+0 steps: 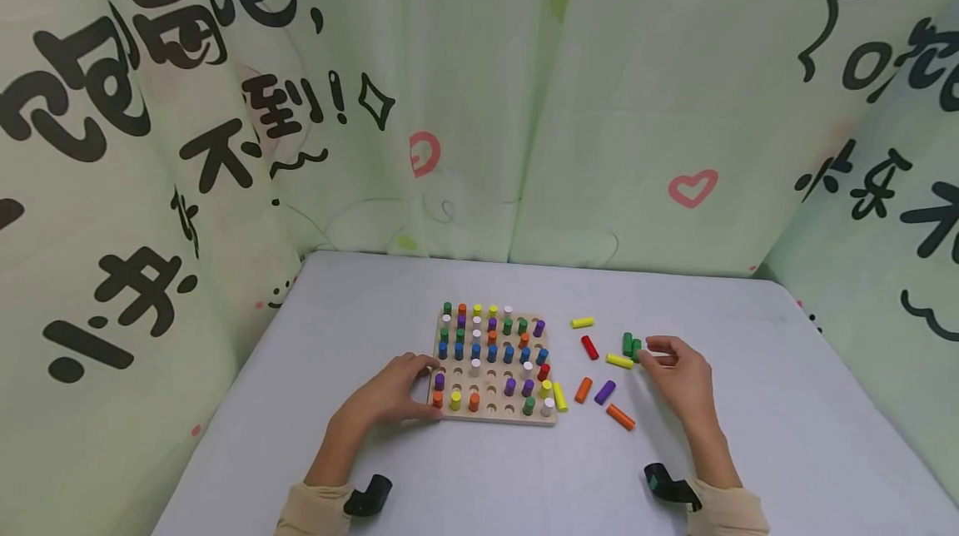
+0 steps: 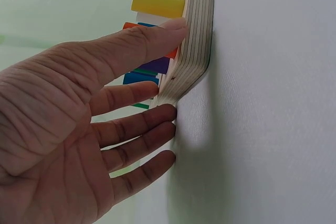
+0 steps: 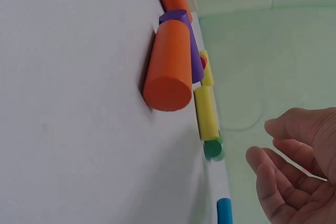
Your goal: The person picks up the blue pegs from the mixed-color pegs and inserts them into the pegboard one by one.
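A wooden pegboard (image 1: pixel 490 413) carries several rows of coloured pegs, with some bare holes. At its left edge is my left hand (image 1: pixel 397 390). The left thumb (image 2: pixel 157 38) touches the board near its front corner, while the other fingers (image 2: pixel 139 124) stretch out loosely beside the left side. My right hand (image 1: pixel 682 374) is close to two green pegs (image 1: pixel 628 343) on the table, right of the board. In the right wrist view, the right fingers are bent with a gap from the thumb and nothing between them.
Loose pegs lie right of the board: a red peg (image 1: pixel 589 347), a purple peg (image 1: pixel 605 392), orange pegs (image 1: pixel 620 417) and yellow pegs (image 1: pixel 619 361). A blue peg (image 3: pixel 224 211) shows in the right wrist view. White cloth (image 1: pixel 479 478) covers the table; a printed curtain (image 1: pixel 479 103) hangs behind.
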The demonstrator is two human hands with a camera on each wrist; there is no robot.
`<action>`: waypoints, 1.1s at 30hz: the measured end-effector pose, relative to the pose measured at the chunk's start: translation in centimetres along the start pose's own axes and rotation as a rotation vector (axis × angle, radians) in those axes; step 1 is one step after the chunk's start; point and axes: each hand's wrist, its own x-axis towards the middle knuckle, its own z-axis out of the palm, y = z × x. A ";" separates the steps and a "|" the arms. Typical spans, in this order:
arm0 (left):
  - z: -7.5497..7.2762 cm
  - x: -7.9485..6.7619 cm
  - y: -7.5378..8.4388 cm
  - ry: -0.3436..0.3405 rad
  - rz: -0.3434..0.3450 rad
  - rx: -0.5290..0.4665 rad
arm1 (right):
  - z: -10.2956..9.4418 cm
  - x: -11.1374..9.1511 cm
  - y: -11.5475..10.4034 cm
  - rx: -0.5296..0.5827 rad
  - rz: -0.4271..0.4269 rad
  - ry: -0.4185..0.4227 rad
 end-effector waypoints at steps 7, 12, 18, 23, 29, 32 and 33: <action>0.1 0.0 -0.2 0.004 -0.002 -0.004 | -0.8 0.3 0.8 -0.025 0.038 0.008; 0.1 0.0 -0.1 0.007 -0.010 -0.004 | -1.2 0.7 1.2 -0.025 0.058 0.013; 0.0 0.0 0.0 0.008 0.000 -0.003 | -1.5 1.2 1.9 -0.017 0.095 0.016; 0.1 0.0 0.0 0.008 0.004 -0.003 | -1.4 1.3 2.4 -0.016 0.133 0.034; 0.1 0.0 0.0 0.004 -0.001 0.002 | -1.5 1.5 3.2 -0.025 0.155 0.045; 0.1 0.0 0.0 0.003 -0.002 0.005 | -1.6 1.7 3.5 -0.024 0.161 0.045; 0.1 0.0 0.0 0.003 -0.001 0.005 | -1.6 1.7 3.6 -0.023 0.165 0.045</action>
